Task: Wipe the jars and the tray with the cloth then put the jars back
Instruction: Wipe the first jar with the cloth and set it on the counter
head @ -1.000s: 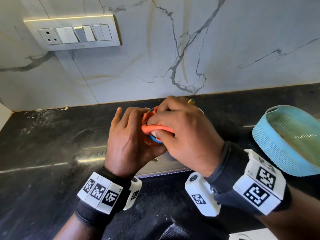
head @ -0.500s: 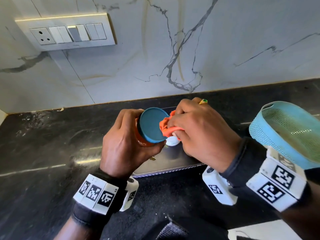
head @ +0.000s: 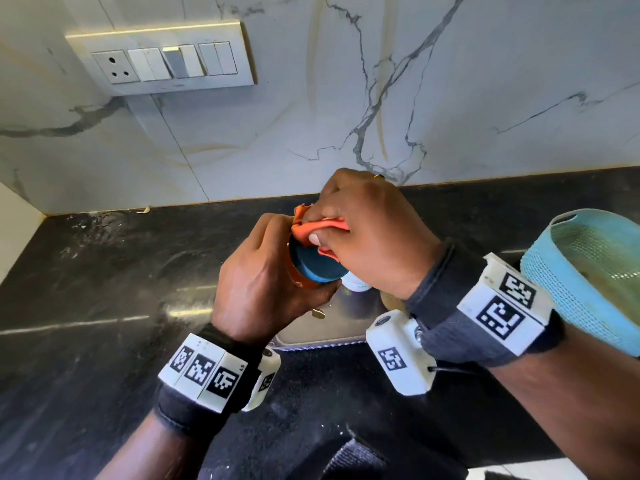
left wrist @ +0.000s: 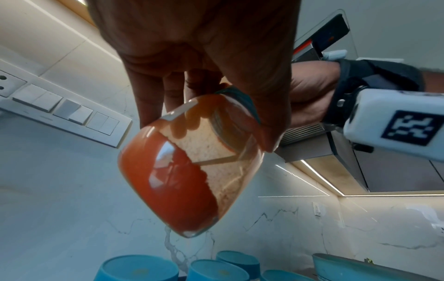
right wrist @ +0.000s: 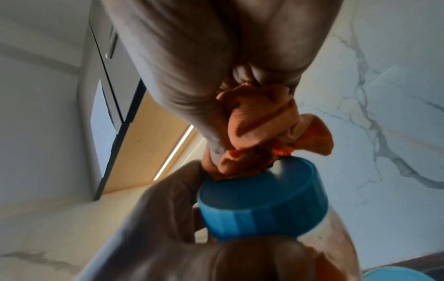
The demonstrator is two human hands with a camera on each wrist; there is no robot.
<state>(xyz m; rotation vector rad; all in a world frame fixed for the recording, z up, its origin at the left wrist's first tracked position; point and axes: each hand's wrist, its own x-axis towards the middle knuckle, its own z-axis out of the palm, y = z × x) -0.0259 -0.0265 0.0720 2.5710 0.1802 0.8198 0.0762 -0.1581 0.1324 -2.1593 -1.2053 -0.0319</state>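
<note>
My left hand [head: 273, 271] grips a glass jar [left wrist: 182, 176] of red-orange powder, tilted in the air above the counter. Its blue lid [head: 317, 268] [right wrist: 261, 201] faces me. My right hand [head: 367, 233] holds a bunched orange cloth [head: 318, 226] [right wrist: 266, 127] and presses it on the lid's far rim. Under the hands lies a steel tray [head: 332, 323], mostly hidden. One white-capped jar [head: 355, 284] stands on it. In the left wrist view several blue-lidded jars [left wrist: 216, 270] stand below the held jar.
A black stone counter [head: 104, 289] meets a white marble wall with a switch panel [head: 166, 58]. A light blue mesh basket [head: 595, 271] stands at the right, close to my right forearm. A dark cloth [head: 356, 459] lies at the counter's near edge.
The hands have moved up and a little away from me. The cloth went from the jar to the lid's side, and now sits on the lid's upper far edge.
</note>
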